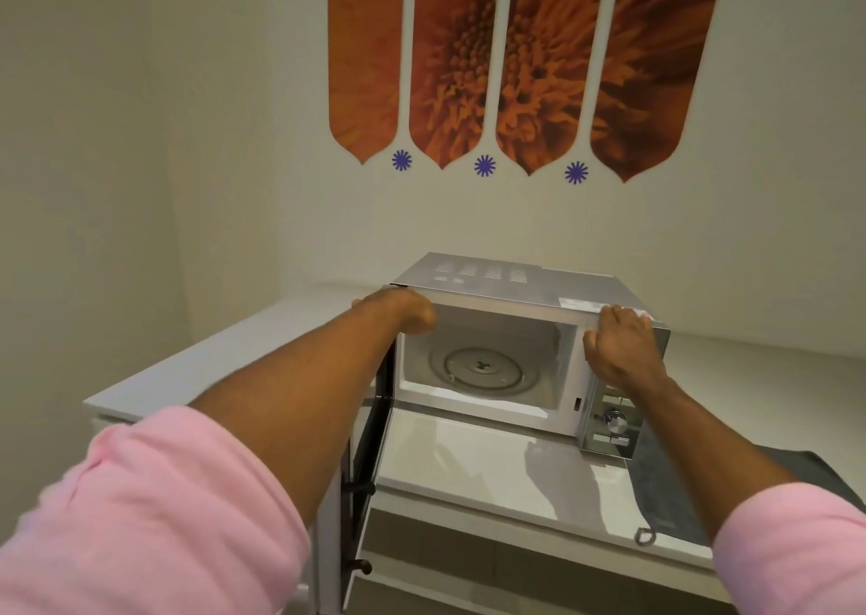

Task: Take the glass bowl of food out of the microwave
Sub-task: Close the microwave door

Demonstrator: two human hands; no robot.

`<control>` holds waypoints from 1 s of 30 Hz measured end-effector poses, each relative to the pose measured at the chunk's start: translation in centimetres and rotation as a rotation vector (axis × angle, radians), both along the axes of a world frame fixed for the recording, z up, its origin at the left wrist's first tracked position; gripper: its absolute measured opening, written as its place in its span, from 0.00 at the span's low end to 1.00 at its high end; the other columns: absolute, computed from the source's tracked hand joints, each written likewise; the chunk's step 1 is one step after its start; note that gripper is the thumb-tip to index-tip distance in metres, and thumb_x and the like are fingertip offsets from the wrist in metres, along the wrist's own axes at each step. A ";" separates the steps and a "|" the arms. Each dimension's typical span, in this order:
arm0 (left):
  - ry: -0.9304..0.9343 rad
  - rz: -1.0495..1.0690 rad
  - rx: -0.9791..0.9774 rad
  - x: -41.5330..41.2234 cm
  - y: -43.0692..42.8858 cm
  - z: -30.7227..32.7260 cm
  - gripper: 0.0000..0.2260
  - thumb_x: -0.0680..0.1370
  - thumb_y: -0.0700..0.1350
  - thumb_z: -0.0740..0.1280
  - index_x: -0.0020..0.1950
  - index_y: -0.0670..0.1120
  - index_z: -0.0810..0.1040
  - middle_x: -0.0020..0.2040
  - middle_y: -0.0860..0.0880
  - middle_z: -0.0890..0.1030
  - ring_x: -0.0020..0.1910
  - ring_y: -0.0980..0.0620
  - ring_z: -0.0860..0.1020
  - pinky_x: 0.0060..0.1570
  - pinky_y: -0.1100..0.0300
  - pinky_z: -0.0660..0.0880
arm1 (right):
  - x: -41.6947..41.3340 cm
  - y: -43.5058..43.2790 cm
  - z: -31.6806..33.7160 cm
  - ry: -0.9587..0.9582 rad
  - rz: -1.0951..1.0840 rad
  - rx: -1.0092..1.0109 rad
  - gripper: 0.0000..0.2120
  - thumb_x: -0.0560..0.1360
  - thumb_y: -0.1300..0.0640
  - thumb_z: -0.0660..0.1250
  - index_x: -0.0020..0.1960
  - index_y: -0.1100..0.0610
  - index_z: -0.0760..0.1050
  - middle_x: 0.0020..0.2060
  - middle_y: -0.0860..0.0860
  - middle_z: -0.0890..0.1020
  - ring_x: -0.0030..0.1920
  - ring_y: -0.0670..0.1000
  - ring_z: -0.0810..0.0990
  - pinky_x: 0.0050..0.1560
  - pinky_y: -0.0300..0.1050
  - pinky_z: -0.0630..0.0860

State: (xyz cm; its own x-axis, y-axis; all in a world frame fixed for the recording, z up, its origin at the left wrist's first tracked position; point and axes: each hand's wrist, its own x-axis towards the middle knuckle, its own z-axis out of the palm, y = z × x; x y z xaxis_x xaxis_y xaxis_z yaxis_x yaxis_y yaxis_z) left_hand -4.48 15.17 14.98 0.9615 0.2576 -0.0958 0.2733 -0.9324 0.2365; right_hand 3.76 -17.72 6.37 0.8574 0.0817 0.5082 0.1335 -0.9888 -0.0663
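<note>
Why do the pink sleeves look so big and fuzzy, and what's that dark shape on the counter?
Head view: the sleeves sit close to the wide-angle lens, so they look oversized and blurred; the microwave farther off is sharp. The dark shape is a shadow cast on the shiny counter below the right hand.

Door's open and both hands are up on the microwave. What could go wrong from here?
1. No bowl shows inside: only the bare turntable is visible, so reaching in may find nothing.
2. The left hand and right hand grip the top front corners of the microwave; pulling may slide it toward the counter edge.
3. The open door juts out past the counter beside the left arm, so it could be knocked.
</note>
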 end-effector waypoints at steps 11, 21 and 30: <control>-0.022 -0.164 -0.113 -0.6 -0.8 -0.7 0.19 0.86 0.45 0.55 0.76 0.46 0.71 0.65 0.46 0.74 0.64 0.46 0.73 0.63 0.56 0.68 | 0.4 -0.6 0.9 0.000 0.013 0.013 0.22 0.83 0.50 0.53 0.66 0.63 0.75 0.62 0.62 0.81 0.60 0.60 0.78 0.65 0.56 0.71; -0.163 -0.178 -0.055 0.0 -3.0 -3.4 0.37 0.84 0.67 0.45 0.86 0.46 0.61 0.88 0.40 0.53 0.87 0.35 0.51 0.84 0.34 0.54 | 0.1 -1.2 3.9 0.233 0.067 0.100 0.41 0.82 0.33 0.38 0.74 0.59 0.74 0.71 0.62 0.77 0.68 0.61 0.77 0.69 0.58 0.72; -0.261 -0.300 0.018 2.2 -3.7 -4.4 0.35 0.86 0.62 0.44 0.84 0.40 0.63 0.86 0.37 0.60 0.86 0.37 0.58 0.83 0.37 0.57 | -1.2 -1.6 6.9 0.477 0.123 0.256 0.68 0.57 0.11 0.39 0.80 0.55 0.67 0.80 0.58 0.67 0.78 0.61 0.68 0.77 0.61 0.62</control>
